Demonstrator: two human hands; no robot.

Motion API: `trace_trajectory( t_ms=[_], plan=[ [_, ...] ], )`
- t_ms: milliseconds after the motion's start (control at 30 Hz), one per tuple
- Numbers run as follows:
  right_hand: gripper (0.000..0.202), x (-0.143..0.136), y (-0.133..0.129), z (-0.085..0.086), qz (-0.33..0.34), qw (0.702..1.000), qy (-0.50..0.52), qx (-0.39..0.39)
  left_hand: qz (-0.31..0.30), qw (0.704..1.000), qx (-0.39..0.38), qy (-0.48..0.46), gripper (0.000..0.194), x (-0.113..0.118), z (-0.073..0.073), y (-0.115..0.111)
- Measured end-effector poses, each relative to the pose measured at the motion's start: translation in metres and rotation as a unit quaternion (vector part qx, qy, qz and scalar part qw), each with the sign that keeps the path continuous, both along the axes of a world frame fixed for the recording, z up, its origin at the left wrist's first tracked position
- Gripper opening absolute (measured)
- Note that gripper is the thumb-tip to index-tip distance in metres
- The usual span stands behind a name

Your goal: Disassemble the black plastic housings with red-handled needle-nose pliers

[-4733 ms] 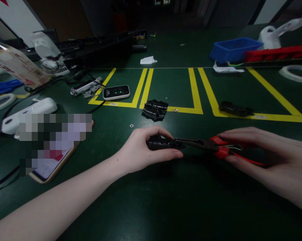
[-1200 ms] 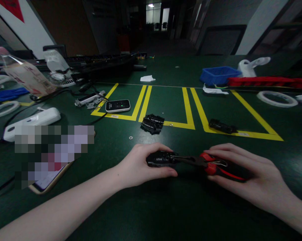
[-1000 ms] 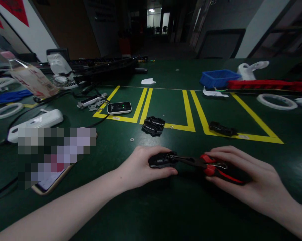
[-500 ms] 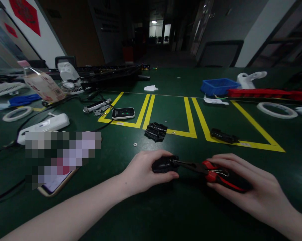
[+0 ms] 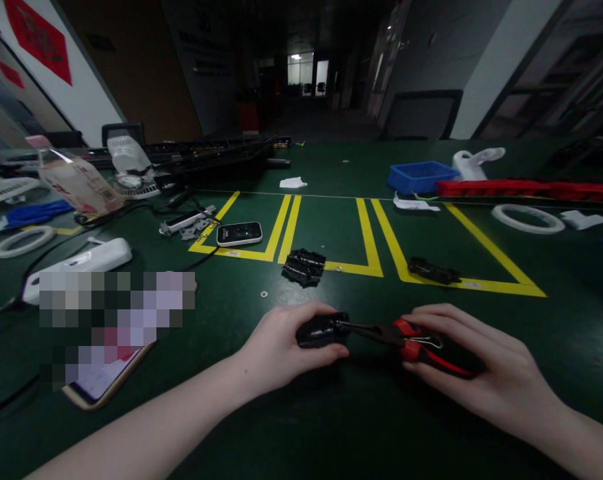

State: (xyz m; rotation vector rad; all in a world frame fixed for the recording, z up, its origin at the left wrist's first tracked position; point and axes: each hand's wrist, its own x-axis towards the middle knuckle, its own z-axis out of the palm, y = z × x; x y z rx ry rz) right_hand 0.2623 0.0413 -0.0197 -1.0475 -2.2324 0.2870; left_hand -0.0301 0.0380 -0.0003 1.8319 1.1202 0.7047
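A small glossy black part [image 5: 317, 332] is gripped between the thumb and fingers of my left hand [image 5: 286, 341], just above the green table. My right hand [image 5: 476, 353] is wrapped round the red and black handles of needle-nose pliers [image 5: 409, 339]. The plier tips meet the right end of the black part; whether they pinch a small piece there, I cannot tell. Beyond my left hand lie several black parts [image 5: 304, 267] bunched together. Another black part [image 5: 434, 270] rests on the yellow tape at the right. A small metal ring [image 5: 264, 294] lies nearer my left hand.
At the left are a phone [image 5: 131, 360], a white power strip [image 5: 81, 263], a bottle [image 5: 79, 177] and black cables. A small device with a lit screen [image 5: 239, 233] sits within yellow tape lines. Further right stand a blue bin [image 5: 421, 177] and a tape roll [image 5: 527, 218].
The whole view has shifted slightly, so things appear a little further left. Both hands keep their grips, with the plier tips still at the black part's end.
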Motion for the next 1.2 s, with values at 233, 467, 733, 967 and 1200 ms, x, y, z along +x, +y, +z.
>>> trace_trajectory(
  t_ms=[233,467,733,967,1200],
  plan=[
    [0.042,-0.0003,-0.0017,0.001,-0.003,1.0,0.005,0.007,-0.009,1.0,-0.023,0.005,0.037,-0.001,0.001,-0.0003],
    [0.038,-0.0025,-0.0009,0.0043,-0.003,1.0,0.01,0.005,-0.01,1.0,-0.013,-0.02,0.043,-0.0008,0.0013,-0.0009],
    [0.041,-0.0008,0.0008,0.0046,-0.006,1.0,0.005,0.003,0.042,0.994,-0.063,-0.078,0.049,-0.0019,0.0034,-0.0013],
    [0.041,-0.0002,-0.0002,0.0039,-0.008,1.0,0.014,0.004,0.046,0.987,-0.103,-0.118,0.054,-0.0037,-0.0028,0.0013],
    [0.042,-0.0012,-0.001,0.005,0.0,1.0,0.015,-0.003,0.03,0.966,-0.15,-0.21,0.052,-0.0036,-0.0034,0.0017]
  ],
)
